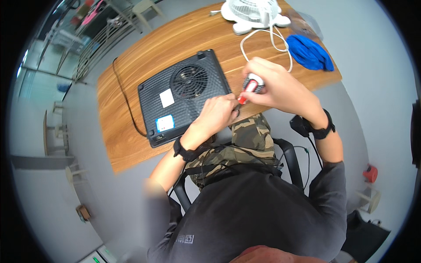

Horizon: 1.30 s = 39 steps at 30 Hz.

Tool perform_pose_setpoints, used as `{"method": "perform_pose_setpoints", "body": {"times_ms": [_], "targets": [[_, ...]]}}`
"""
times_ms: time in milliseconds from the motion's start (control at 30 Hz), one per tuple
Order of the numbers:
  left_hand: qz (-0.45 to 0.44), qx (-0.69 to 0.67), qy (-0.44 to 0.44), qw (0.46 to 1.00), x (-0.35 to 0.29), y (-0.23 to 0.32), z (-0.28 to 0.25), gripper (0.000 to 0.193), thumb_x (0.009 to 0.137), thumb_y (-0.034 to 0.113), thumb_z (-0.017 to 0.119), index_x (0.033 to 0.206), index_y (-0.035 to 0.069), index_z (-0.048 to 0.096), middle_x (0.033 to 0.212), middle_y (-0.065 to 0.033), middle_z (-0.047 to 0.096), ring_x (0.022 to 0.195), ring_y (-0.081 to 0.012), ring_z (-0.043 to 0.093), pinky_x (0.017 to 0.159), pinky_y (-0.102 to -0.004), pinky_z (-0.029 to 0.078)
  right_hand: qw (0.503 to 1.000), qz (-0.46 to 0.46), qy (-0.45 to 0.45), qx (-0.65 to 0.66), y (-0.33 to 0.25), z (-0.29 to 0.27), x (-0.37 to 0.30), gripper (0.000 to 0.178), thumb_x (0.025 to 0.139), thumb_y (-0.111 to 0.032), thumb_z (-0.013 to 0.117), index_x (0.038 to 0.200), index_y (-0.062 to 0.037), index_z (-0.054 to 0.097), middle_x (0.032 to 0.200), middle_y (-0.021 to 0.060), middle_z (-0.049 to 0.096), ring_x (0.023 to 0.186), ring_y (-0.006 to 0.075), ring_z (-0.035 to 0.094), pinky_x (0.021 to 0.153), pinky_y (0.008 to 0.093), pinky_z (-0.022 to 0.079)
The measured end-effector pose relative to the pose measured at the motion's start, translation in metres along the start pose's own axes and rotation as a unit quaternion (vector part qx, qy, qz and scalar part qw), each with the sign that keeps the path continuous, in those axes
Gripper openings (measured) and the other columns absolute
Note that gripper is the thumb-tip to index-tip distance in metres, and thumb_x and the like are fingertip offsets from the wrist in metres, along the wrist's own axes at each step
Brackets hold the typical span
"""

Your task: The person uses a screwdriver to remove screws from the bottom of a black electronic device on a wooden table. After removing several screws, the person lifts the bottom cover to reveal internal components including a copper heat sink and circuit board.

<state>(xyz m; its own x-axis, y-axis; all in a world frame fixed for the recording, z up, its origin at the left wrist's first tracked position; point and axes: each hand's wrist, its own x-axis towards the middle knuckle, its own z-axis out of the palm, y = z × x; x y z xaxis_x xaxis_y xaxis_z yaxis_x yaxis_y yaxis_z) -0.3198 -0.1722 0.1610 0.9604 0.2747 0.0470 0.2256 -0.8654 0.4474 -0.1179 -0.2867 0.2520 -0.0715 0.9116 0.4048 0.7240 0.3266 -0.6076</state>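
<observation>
Black induction cooker (151,97) lies underside up on wooden table (115,151), exposing vent grille (189,81). Right hand (275,84) wrapped round red-and-white screwdriver (251,87), angled toward near-right corner; left hand (215,114) rests there, apparently bracing. Left fingertips blurred; grip unclear.

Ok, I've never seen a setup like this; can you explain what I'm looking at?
There's no robot: these are a person's bare hands. The single picture comes from a fisheye camera on their head, looking down, so straight edges bend.

On the wooden table lies a flat black appliance, its round fan grille facing up. Beyond are a white fan and a blue cloth.

The right hand grips a red-and-white handled tool. The left hand is at the appliance's near right corner, by the tool's tip; whether it grips anything is unclear.
</observation>
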Motion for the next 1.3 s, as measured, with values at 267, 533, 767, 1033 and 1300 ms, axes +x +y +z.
{"method": "perform_pose_setpoints", "body": {"times_ms": [267, 533, 767, 1033, 1300], "targets": [[-0.044, -0.043, 0.206, 0.977, -0.038, -0.029, -0.050, 0.016, 0.094, 0.015, 0.070, 0.091, 0.000, 0.067, 0.090, -0.0164, 0.066, 0.085, -0.0383, 0.068, 0.073, -0.0468, 0.055, 0.988, 0.086, 0.123, 0.033, -0.016, -0.008, 0.011, 0.030, 0.085, -0.007, 0.082, 0.106, -0.0015, 0.062, 0.092, 0.0041, 0.064, 0.080, 0.0111, 0.061, 0.070, 0.0256, 0.050], [-0.421, 0.148, 0.197, 0.873, -0.214, -0.152, -0.078, 0.034, 0.104, 0.029, 0.053, 0.093, 0.001, 0.069, 0.100, -0.0255, 0.072, 0.097, -0.0470, 0.068, 0.084, -0.0570, 0.054, 0.989, 0.069, 0.103, 0.078, -0.006, 0.024, 0.063, 0.031, 0.088, -0.015, 0.083, 0.109, -0.0015, 0.063, 0.092, 0.0039, 0.067, 0.079, 0.0086, 0.063, 0.068, 0.0249, 0.052], [-0.448, 0.161, 0.158, 0.865, -0.242, -0.174, -0.058, 0.029, 0.107, 0.025, 0.049, 0.103, 0.000, 0.063, 0.105, -0.0261, 0.068, 0.098, -0.0484, 0.066, 0.085, -0.0579, 0.053, 0.993, 0.027, 0.093, -0.063, 0.025, 0.009, 0.121, 0.036, 0.091, -0.023, 0.082, 0.108, 0.0009, 0.062, 0.088, 0.0132, 0.070, 0.081, 0.0211, 0.070, 0.072, 0.0325, 0.056], [-0.459, 0.186, 0.244, 0.834, -0.279, -0.206, -0.067, 0.016, 0.104, 0.014, 0.054, 0.101, -0.002, 0.056, 0.106, -0.0242, 0.061, 0.094, -0.0495, 0.062, 0.078, -0.0555, 0.051, 0.991, 0.011, 0.110, -0.076, 0.081, 0.014, 0.147, 0.033, 0.092, -0.022, 0.081, 0.108, -0.0005, 0.062, 0.089, 0.0125, 0.070, 0.080, 0.0226, 0.069, 0.072, 0.0334, 0.054], [-0.435, 0.215, 0.287, 0.826, -0.292, -0.209, -0.066, 0.016, 0.100, 0.006, 0.062, 0.111, -0.003, 0.070, 0.103, -0.0229, 0.065, 0.092, -0.0447, 0.065, 0.080, -0.0496, 0.053, 0.992, 0.002, 0.104, -0.075, 0.104, 0.024, 0.164, 0.035, 0.089, -0.022, 0.082, 0.099, 0.0010, 0.057, 0.090, 0.0136, 0.066, 0.087, 0.0324, 0.067, 0.078, 0.0413, 0.053]]}}
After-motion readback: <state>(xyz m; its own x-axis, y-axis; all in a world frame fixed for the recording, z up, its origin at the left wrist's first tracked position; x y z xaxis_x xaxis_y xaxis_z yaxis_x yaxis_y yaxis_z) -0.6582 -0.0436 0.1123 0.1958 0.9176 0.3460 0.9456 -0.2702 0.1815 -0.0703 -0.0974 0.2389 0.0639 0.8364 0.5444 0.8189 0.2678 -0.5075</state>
